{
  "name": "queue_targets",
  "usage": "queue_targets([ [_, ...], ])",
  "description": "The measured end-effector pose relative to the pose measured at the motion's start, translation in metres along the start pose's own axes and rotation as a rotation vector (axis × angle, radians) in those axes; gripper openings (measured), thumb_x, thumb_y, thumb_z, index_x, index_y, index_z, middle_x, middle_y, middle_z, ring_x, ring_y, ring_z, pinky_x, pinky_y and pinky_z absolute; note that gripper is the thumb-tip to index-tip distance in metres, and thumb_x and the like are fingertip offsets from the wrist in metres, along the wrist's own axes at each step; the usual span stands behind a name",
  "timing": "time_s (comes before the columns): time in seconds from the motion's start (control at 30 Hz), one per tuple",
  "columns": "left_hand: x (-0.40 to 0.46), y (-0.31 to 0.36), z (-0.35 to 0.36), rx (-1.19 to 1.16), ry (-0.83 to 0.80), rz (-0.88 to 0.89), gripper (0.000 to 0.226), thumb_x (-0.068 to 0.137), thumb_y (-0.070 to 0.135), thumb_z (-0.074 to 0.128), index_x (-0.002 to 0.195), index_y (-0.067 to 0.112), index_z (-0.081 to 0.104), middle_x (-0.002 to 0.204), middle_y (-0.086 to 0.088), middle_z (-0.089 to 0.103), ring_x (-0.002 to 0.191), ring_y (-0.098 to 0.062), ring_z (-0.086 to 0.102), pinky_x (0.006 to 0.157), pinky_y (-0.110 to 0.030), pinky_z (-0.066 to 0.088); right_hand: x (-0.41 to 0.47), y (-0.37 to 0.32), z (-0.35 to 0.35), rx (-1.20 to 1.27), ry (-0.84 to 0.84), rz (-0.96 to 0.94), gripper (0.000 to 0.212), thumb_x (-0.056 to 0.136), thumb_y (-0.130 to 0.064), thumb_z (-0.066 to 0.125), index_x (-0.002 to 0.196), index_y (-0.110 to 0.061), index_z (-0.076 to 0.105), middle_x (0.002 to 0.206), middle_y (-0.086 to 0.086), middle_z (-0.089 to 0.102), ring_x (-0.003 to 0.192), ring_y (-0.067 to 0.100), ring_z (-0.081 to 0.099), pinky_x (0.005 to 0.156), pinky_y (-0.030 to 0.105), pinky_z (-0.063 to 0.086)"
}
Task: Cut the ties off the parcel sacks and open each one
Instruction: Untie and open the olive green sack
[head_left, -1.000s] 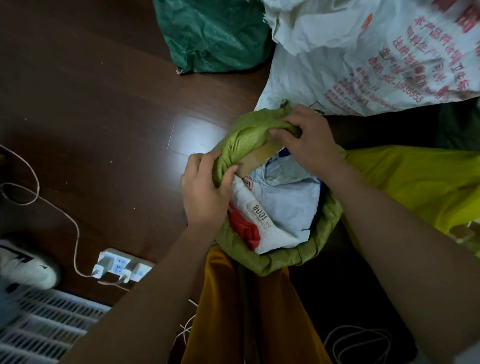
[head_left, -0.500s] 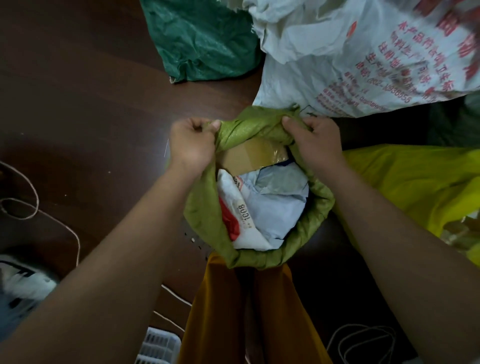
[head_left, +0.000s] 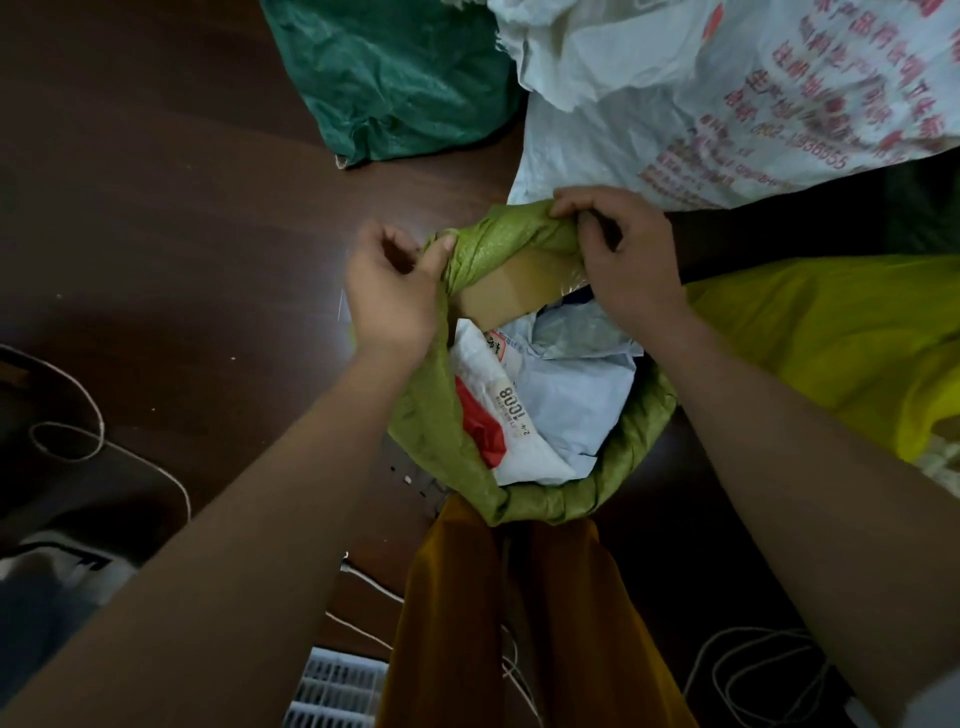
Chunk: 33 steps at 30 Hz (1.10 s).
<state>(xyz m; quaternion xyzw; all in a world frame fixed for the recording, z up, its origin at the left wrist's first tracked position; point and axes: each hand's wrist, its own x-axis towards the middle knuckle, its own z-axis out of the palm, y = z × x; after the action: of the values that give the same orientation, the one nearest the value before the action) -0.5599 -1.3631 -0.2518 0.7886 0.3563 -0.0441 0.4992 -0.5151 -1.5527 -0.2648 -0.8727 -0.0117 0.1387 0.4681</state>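
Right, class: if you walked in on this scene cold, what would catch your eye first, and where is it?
At centre, the olive-green woven sack gapes open, its rim rolled down, showing white plastic mailers and a brown cardboard box. The left hand and right hand both pinch its far rim. Behind it, top right, lies a big white sack with red print.

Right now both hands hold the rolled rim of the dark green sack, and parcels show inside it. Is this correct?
Not quite. In the head view the left hand and right hand hold the light green sack; the dark green sack lies untouched behind. Parcels do show inside.
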Motion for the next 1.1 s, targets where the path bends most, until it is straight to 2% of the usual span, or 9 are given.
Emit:
queue_targets([
  [0.2,-0.047,-0.019,-0.007,0.284,0.156,0.086,0.048,0.070,0.049,0.076,0.098,0.015,0.057,0.102,0.001,0.038,0.097,-0.015,0.037,0.082,-0.020,0.027,0.003,0.006,0.000,-0.075,-0.204,-0.098,0.038,0.085,-0.026,0.072,0.121,-0.018,0.062,0.124,-0.010,0.057,0.120,0.004,0.051,0.106,0.025,0.040],
  [0.33,-0.079,-0.038,0.000,0.343,0.150,0.007,0.053,0.078,0.036,0.072,0.126,0.025,0.051,0.111,-0.005,0.042,0.102,-0.023,0.045,0.084,-0.028,0.035,0.009,0.009,0.004,-0.185,-0.192,-0.155,0.033,0.090,-0.027,0.066,0.121,-0.017,0.061,0.122,-0.003,0.061,0.114,0.011,0.054,0.100,0.026,0.043],
  [0.53,-0.078,-0.043,-0.010,0.043,0.245,-0.024,0.011,0.087,0.003,0.060,0.096,0.003,0.066,0.082,-0.001,0.065,0.072,-0.005,0.054,0.064,-0.004,0.036,0.005,0.012,-0.007,-0.242,-0.105,-0.142,0.025,0.096,-0.026,0.055,0.115,-0.011,0.066,0.108,-0.007,0.066,0.096,0.001,0.055,0.085,0.012,0.040],
  [0.7,-0.052,-0.028,-0.024,0.059,0.261,0.012,0.014,0.090,0.005,0.055,0.090,0.003,0.068,0.077,0.002,0.062,0.070,-0.005,0.054,0.064,-0.012,0.040,-0.023,0.022,-0.022,-0.187,-0.119,0.019,0.022,0.099,-0.024,0.053,0.104,-0.009,0.069,0.094,0.000,0.068,0.088,0.012,0.061,0.079,0.024,0.044],
  [0.8,-0.030,-0.019,-0.023,0.100,0.212,0.021,0.018,0.089,0.010,0.052,0.085,0.008,0.069,0.073,0.004,0.062,0.069,-0.008,0.055,0.065,-0.020,0.042,-0.045,0.034,-0.018,-0.013,-0.110,0.250,0.019,0.099,-0.025,0.053,0.087,-0.023,0.067,0.079,-0.017,0.064,0.071,-0.010,0.056,0.066,0.011,0.041],
  [0.9,-0.007,-0.022,-0.020,0.120,0.101,-0.115,0.023,0.088,0.012,0.052,0.070,0.019,0.064,0.060,0.011,0.055,0.060,-0.007,0.052,0.062,-0.020,0.044,-0.057,0.045,-0.007,0.108,-0.039,0.451,0.033,0.099,-0.030,0.053,0.068,-0.028,0.063,0.056,-0.022,0.058,0.053,-0.011,0.048,0.052,0.008,0.035],
  [1.0,0.008,-0.030,-0.018,0.110,0.009,-0.229,0.022,0.088,0.021,0.057,0.068,0.024,0.062,0.075,-0.007,0.068,0.078,-0.026,0.067,0.077,-0.038,0.055,-0.054,0.053,0.001,0.205,-0.005,0.571,0.033,0.097,-0.035,0.054,0.080,-0.011,0.070,0.075,0.008,0.068,0.068,0.006,0.055,0.063,0.024,0.042],
  [1.03,0.008,-0.032,-0.018,0.141,0.019,-0.211,0.019,0.088,0.025,0.059,0.069,0.024,0.062,0.079,-0.008,0.069,0.082,-0.028,0.068,0.079,-0.041,0.056,-0.052,0.054,0.002,0.209,0.002,0.591,0.037,0.097,-0.035,0.055,0.085,-0.003,0.068,0.085,0.021,0.066,0.071,0.013,0.053,0.065,0.028,0.041],
  [1.1,-0.001,-0.033,-0.020,0.153,0.072,-0.124,0.013,0.086,0.036,0.064,0.079,0.025,0.063,0.080,0.001,0.065,0.083,-0.022,0.066,0.080,-0.039,0.055,-0.049,0.055,0.000,0.210,0.031,0.619,0.036,0.096,-0.035,0.057,0.085,-0.003,0.067,0.088,0.025,0.063,0.075,0.016,0.052,0.068,0.030,0.041],
])
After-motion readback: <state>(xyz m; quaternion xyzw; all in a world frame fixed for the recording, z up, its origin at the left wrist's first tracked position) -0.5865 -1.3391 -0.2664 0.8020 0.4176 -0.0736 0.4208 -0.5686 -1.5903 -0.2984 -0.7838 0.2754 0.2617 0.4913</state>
